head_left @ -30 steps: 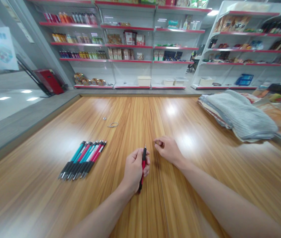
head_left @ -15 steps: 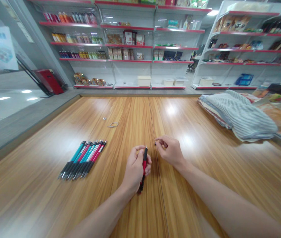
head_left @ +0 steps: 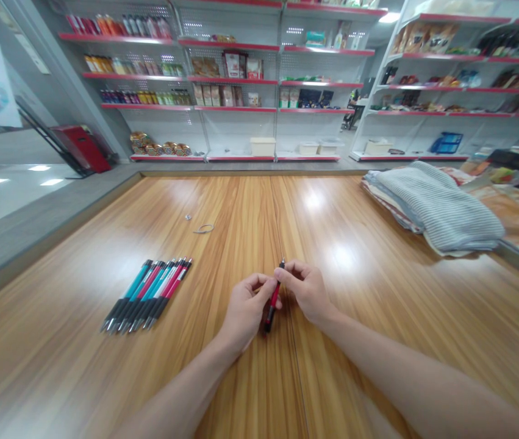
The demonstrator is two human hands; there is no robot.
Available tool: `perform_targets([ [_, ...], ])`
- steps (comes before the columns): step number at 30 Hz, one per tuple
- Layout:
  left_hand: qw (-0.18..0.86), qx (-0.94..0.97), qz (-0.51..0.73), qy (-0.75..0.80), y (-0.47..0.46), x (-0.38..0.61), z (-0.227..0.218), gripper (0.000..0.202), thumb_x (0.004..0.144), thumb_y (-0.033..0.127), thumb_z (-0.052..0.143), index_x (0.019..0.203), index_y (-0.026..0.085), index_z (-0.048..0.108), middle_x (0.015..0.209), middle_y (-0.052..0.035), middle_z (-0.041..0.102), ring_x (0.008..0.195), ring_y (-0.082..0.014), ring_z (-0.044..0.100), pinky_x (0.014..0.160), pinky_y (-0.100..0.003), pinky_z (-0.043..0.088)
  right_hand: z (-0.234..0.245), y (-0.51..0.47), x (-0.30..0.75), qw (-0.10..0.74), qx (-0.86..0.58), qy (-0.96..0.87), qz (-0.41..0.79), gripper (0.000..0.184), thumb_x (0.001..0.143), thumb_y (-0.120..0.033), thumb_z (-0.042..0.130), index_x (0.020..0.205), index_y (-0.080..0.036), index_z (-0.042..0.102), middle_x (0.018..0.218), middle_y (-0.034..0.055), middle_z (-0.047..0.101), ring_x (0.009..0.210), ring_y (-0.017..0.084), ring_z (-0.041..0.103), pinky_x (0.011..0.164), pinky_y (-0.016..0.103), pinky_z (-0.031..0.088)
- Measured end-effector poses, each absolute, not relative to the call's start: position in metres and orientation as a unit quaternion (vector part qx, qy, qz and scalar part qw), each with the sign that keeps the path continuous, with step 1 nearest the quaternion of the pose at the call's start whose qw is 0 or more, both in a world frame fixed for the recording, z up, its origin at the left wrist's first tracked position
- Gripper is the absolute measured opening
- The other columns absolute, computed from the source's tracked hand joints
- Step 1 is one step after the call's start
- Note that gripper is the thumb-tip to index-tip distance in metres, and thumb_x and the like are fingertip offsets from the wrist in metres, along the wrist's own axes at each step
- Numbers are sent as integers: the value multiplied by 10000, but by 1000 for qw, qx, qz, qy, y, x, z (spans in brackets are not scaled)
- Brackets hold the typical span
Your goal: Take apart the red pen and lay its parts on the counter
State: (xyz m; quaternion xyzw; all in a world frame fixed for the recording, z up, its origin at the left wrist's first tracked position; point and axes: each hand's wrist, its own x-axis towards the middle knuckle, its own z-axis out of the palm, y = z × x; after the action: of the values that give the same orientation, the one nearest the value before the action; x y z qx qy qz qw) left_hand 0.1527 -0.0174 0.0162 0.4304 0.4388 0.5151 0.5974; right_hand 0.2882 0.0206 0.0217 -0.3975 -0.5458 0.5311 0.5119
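A red and black pen [head_left: 270, 317] is held at a slant above the wooden table, its silvery tip pointing away from me. My left hand [head_left: 247, 308] is closed round the barrel, thumb and fingers pressed against it. My right hand [head_left: 308, 291] pinches the pen near its far, tipped end, thumb on the black part. Whatever small piece sits between the right fingertips is hidden. To the left lies a row of several pens [head_left: 147, 296], turquoise, red and white with black grips, side by side on the table.
A thin wire-like ring [head_left: 204, 228] and a small silvery piece [head_left: 188, 217] lie farther back on the wooden table [head_left: 241, 201]. Folded striped cloths [head_left: 442, 204] are stacked at the right, beside packets. Stocked shelves [head_left: 236, 110] stand beyond the table's raised edge.
My right hand has moved in from beside the pen and now grips its tip end, where earlier it pinched a small dark piece apart. The view has shifted slightly.
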Motion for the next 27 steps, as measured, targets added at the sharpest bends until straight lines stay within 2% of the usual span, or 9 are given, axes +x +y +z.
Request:
perform_targets([
  [3,606,439,510,425,-18,152,18,234,783,346,706,805,150,580,625,-13,644,582,-112,572,593,-210,417,21,24,290,509,-408,-525,547,344,765,-425,717,625,-165,542,487,-67,441,418,56,364,392,201,286],
  [6,612,448,501,417,-19,154,20,206,785,325,700,802,137,620,629,-45,673,603,-135,598,642,-239,446,20,24,290,508,-407,-515,557,348,748,-428,731,622,-162,546,485,-61,462,414,59,384,381,199,287],
  [10,629,446,486,412,-19,153,20,244,809,361,664,754,125,637,644,-78,690,598,-158,629,645,-267,476,21,23,290,500,-393,-504,584,364,740,-467,728,636,-169,547,481,-49,488,385,80,448,349,207,318],
  [15,662,427,471,397,-19,150,19,268,805,375,673,762,114,626,716,-87,696,630,-182,673,655,-297,520,23,21,290,484,-374,-498,615,396,720,-517,727,639,-182,531,457,-45,485,345,91,448,315,221,342],
  [23,666,438,459,392,-22,149,19,283,831,387,646,777,114,591,740,-91,691,626,-193,688,617,-299,540,23,23,293,483,-368,-521,600,366,748,-437,738,620,-167,527,464,-52,473,365,54,394,328,185,284],
  [27,664,450,456,385,-23,149,21,292,833,394,640,763,117,582,729,-93,690,617,-199,687,597,-298,535,24,23,294,475,-357,-525,610,361,749,-444,734,638,-174,523,483,-44,500,372,69,434,332,192,325],
])
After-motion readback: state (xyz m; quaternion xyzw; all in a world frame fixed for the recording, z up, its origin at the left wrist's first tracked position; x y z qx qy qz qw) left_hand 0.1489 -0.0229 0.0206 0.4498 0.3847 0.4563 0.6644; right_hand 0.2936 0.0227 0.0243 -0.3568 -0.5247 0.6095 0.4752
